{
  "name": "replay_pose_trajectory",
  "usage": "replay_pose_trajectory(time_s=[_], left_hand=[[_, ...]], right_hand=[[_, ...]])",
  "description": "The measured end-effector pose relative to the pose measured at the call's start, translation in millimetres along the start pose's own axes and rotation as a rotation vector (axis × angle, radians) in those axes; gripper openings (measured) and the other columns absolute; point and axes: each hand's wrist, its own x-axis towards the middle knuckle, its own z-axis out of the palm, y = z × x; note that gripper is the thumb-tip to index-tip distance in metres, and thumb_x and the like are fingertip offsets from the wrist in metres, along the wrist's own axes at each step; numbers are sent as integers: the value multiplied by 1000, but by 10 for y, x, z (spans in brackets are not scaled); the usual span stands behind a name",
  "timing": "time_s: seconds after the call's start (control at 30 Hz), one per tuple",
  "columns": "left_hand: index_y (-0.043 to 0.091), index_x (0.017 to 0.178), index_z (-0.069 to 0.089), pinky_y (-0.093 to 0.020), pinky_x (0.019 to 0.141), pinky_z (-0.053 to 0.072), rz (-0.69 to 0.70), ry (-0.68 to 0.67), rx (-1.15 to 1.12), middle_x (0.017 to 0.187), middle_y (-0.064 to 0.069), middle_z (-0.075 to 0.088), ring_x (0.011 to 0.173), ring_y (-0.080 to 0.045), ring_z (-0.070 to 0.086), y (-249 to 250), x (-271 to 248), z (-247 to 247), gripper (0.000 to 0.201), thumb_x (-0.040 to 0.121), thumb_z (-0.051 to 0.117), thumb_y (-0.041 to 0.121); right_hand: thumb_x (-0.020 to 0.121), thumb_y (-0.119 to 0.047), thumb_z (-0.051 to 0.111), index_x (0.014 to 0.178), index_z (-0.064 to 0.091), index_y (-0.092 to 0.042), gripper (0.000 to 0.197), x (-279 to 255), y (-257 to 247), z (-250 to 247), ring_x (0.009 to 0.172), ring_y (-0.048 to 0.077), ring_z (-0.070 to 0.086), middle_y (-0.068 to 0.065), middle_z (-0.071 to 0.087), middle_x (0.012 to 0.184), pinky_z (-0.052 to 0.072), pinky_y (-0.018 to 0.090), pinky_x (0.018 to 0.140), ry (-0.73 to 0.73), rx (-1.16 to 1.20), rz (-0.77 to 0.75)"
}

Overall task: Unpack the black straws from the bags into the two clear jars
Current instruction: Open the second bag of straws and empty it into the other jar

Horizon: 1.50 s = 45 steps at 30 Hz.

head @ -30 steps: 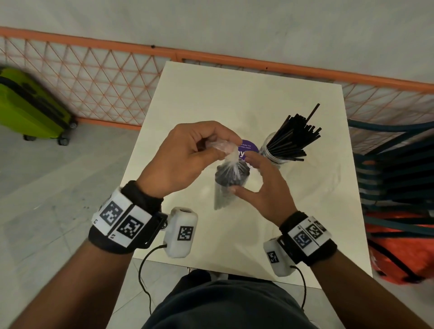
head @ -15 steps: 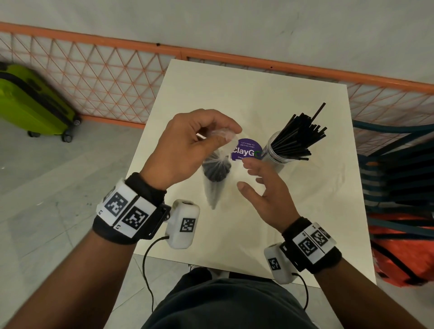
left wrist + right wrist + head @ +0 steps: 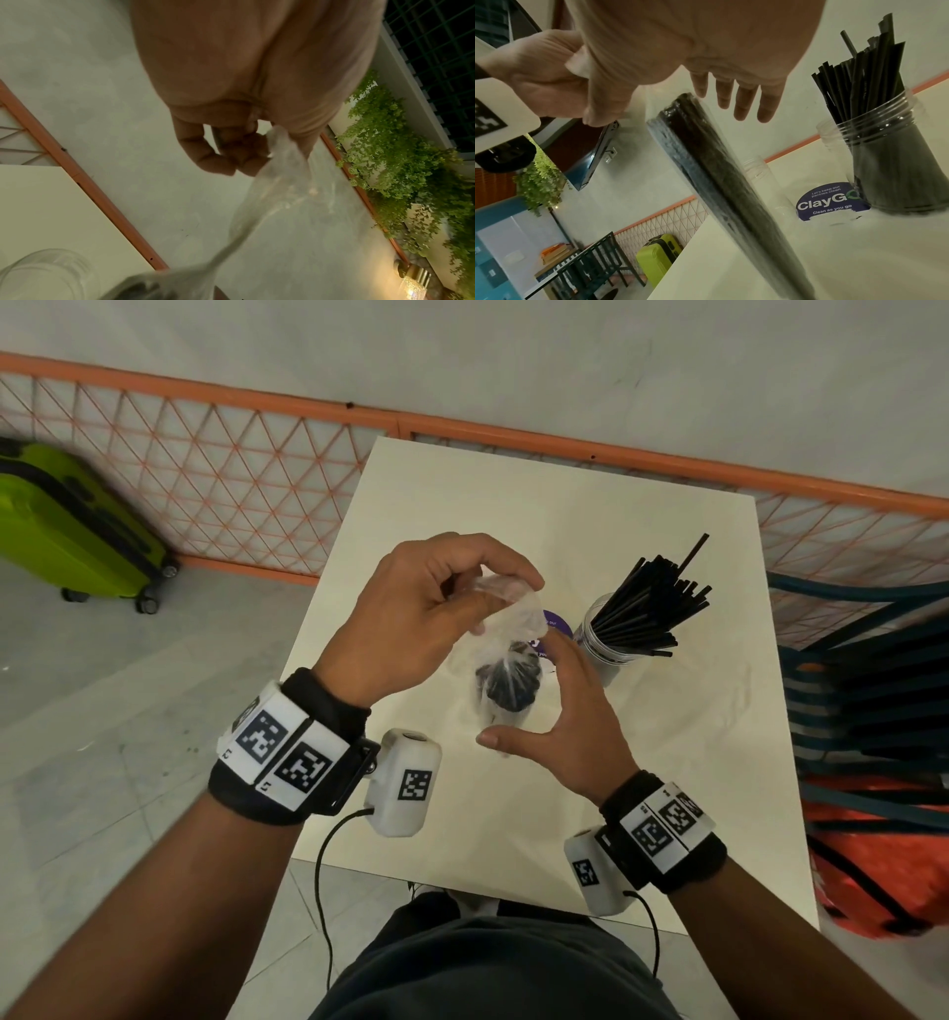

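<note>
Holding the clear bag of black straws (image 3: 506,683) by its neck, the left hand (image 3: 426,618) pinches it beside the filled jar (image 3: 603,642); the right hand (image 3: 570,726), fingers spread, cups it loosely. The second jar (image 3: 758,169), behind the bag, appears empty.

The bag (image 3: 506,629) is thin clear plastic film, crinkled and faintly glossy where it bunches. The black straws (image 3: 721,168) inside it look smooth, with a dull sheen. The jar (image 3: 895,162) near the table's right edge is clear ribbed plastic, shiny at the threads. The table (image 3: 513,505) has a smooth, matt cream top, and the purple sticker (image 3: 826,201) on it looks like flat printed paper.
</note>
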Motion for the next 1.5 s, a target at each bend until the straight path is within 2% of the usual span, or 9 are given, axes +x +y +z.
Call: replay_pose_trajectory(time_s=[0.1,0.23,0.33,0.43,0.57,0.8,1.17,1.27,1.5], left_hand=[[25,98,73,-33,53,46,-26,12,-18,87,-30,66,62,-40,47,49,33,38,27,93,59,3],[19,98,73,-41,70,52,-25,50,-30,93,8,74,76,-46,56,66,64,89,18,95,60,8],[19,95,69,-20,73,46,-24,66,-37,89,21,69,75,-31,56,21,76,64,17,98,57,8],[18,94,64,-18,73,44,-28,63,-22,84,21,66,73,-12,57,-40,75,62,15,101,53,10],[3,100,63,-6,57,39,-66,109,-52,71,26,64,57,2,55,-50,88,57,14,102,51,10],[-4,103,66,-2,47,35,-128,69,-124,72,0,64,52,7,56,-48,81,100,22,102,49,10],[3,101,69,-9,71,44,-172,114,-196,90,19,73,71,0,60,-210,71,-5,25,104,46,12],[0,101,68,-8,73,44,-175,122,-190,86,21,73,69,2,60,-221,85,14,25,103,46,10],[3,101,68,-7,70,44,-180,107,-236,88,16,71,69,3,60,-179,106,110,24,103,45,9]], right_hand=[[53,-71,77,144,27,-32,111,6,-11,24,133,10,38,-12,38,146,40,43,107,-7,-28,10],[68,-60,75,138,36,-34,84,85,63,14,124,13,46,-9,47,137,45,44,100,59,-38,34],[81,-48,67,130,45,-37,54,100,148,-67,118,10,52,-14,54,129,47,42,98,139,-13,59],[87,-36,66,130,49,-32,46,51,90,-58,111,1,56,-15,59,123,48,35,94,62,96,72],[79,-66,57,141,40,-30,74,-9,12,54,123,2,50,-12,54,136,40,23,98,-36,196,59],[45,-74,80,143,24,-39,119,126,13,217,128,8,48,-17,48,140,46,44,102,-108,11,95],[79,-12,69,130,46,-19,56,277,310,61,116,7,53,-12,53,123,43,26,99,15,97,62],[79,-19,62,142,37,-20,68,233,223,90,123,-3,47,-8,50,136,36,12,99,-66,176,15],[48,-67,84,141,19,-41,117,253,42,293,125,4,49,-21,46,140,46,36,102,-236,14,65]])
